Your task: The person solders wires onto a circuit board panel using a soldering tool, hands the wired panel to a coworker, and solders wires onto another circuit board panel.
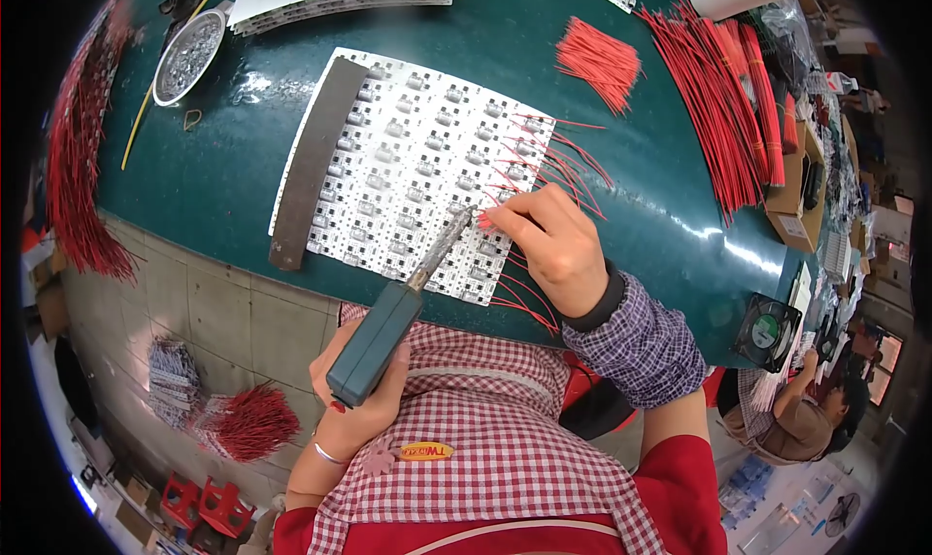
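A white circuit board panel (pixel 393 201) with rows of small components lies on the green table. My left hand (pixel 364 390) is wrapped round a dark green soldering gun (pixel 377 339). Its metal tip reaches the panel right beside the fingertips of my right hand (pixel 555 239). That hand is closed in a pinch on short red wire (pixel 484 221) at the board; how many pieces it holds is hidden. Several thin red wires (pixel 573 157) stick out from the panel's right edge. A dark flat bar (pixel 318 167) lies across the panel's left side.
A white bowl of silvery bits (pixel 189 58) stands at the far left, near stacked white panels (pixel 340 0). Red wires lie in a small pile (pixel 599 62) and a long bundle (pixel 714 118) at right. A fan (pixel 766 330) sits at the right edge, with a person (pixel 801 409) beyond.
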`<state>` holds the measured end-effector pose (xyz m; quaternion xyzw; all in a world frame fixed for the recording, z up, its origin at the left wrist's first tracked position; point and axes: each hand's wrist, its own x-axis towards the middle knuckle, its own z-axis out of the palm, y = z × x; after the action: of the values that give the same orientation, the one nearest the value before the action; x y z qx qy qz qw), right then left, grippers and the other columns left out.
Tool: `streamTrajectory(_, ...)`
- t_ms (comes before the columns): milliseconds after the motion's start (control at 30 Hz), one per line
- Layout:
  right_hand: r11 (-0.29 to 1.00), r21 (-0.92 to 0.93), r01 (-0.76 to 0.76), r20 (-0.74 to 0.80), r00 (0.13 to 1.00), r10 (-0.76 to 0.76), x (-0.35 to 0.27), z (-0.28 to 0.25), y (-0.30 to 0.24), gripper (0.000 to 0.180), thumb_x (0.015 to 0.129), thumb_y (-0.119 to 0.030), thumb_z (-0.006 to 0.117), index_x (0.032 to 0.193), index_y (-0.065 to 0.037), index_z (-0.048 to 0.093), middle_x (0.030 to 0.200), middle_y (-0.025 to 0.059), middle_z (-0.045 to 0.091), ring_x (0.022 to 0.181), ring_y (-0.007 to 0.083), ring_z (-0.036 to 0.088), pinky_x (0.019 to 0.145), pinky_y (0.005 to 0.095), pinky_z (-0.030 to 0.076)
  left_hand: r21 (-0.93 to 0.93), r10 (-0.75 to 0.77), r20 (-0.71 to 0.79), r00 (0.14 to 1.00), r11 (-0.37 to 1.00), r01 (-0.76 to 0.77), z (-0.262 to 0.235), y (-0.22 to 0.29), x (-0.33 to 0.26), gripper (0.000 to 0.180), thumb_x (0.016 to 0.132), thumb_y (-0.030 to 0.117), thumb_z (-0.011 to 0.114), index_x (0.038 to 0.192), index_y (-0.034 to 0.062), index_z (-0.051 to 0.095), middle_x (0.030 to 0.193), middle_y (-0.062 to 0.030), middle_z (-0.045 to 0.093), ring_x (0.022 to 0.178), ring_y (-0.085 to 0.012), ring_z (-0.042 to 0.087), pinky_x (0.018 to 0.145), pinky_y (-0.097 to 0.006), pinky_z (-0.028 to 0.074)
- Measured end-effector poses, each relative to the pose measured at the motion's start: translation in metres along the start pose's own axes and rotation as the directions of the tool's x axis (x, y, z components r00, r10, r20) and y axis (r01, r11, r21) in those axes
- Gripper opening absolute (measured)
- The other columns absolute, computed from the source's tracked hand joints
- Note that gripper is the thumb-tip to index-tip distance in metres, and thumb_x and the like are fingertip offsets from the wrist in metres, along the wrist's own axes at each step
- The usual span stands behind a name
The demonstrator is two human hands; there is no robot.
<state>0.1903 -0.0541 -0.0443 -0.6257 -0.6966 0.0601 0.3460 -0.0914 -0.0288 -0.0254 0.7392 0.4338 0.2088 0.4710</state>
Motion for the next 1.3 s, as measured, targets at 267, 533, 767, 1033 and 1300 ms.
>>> streamTrajectory(267,0.999,-0.042,0.009,0.030,1.000,-0.008,0.002,-0.001,-0.002,0.028,0.073,0.005,0.066,0.099,-0.001,0.070,0.089,0.0083,0.063,0.077,0.0243,0.060,0.065,0.0336,0.051,-0.014,0.038,-0.032,0.999,0.999,-0.039,0.002,0.005,0.008,0.019,0.078,-0.003,0.075,0.096,-0.0049,0.068,0.092,-0.0126,0.069,0.072,-0.0220,0.069,0.065,-0.030,0.054)
streamTrajectory(533,0.998,-0.063,0.017,0.051,0.999,-0.014,0.004,-0.002,-0.004,0.028,0.073,0.004,0.065,0.100,-0.001,0.069,0.090,0.0088,0.064,0.079,0.0247,0.060,0.066,0.0334,0.052,0.029,0.113,-0.030,0.993,0.993,-0.112,0.002,0.009,0.013,0.019,0.075,-0.004,0.073,0.093,-0.0041,0.067,0.087,-0.0123,0.067,0.068,-0.0223,0.067,0.062,-0.030,0.053)
streamTrajectory(767,0.998,-0.067,0.012,0.073,0.997,-0.008,0.005,-0.004,-0.006,0.028,0.073,0.004,0.065,0.101,0.000,0.068,0.091,0.0097,0.064,0.080,0.0253,0.060,0.066,0.0340,0.052,0.073,0.179,-0.052,0.982,0.982,-0.175,-0.001,0.004,0.010,0.018,0.075,-0.004,0.073,0.093,-0.0053,0.068,0.086,-0.0152,0.066,0.066,-0.0275,0.066,0.059,-0.032,0.052)
streamTrajectory(1033,0.996,-0.081,0.027,0.059,0.998,-0.023,0.004,-0.002,-0.007,0.031,0.072,0.004,0.064,0.102,0.001,0.068,0.091,0.0100,0.064,0.080,0.0263,0.060,0.066,0.0349,0.052,0.005,0.148,-0.061,0.987,0.989,-0.148,-0.001,-0.014,-0.007,0.022,0.077,-0.004,0.074,0.099,-0.0061,0.070,0.094,-0.0187,0.069,0.071,-0.0276,0.069,0.062,-0.032,0.054)
streamTrajectory(1300,0.993,-0.098,0.065,-0.059,0.996,-0.070,-0.009,0.002,-0.018,0.042,0.065,0.007,0.066,0.107,0.004,0.068,0.094,0.0109,0.065,0.079,0.0274,0.059,0.067,0.0356,0.051,0.003,0.077,-0.046,0.996,0.997,-0.077,0.000,-0.017,-0.012,0.024,0.077,-0.004,0.075,0.100,-0.0062,0.070,0.099,-0.0189,0.071,0.076,-0.0272,0.072,0.068,-0.032,0.056)
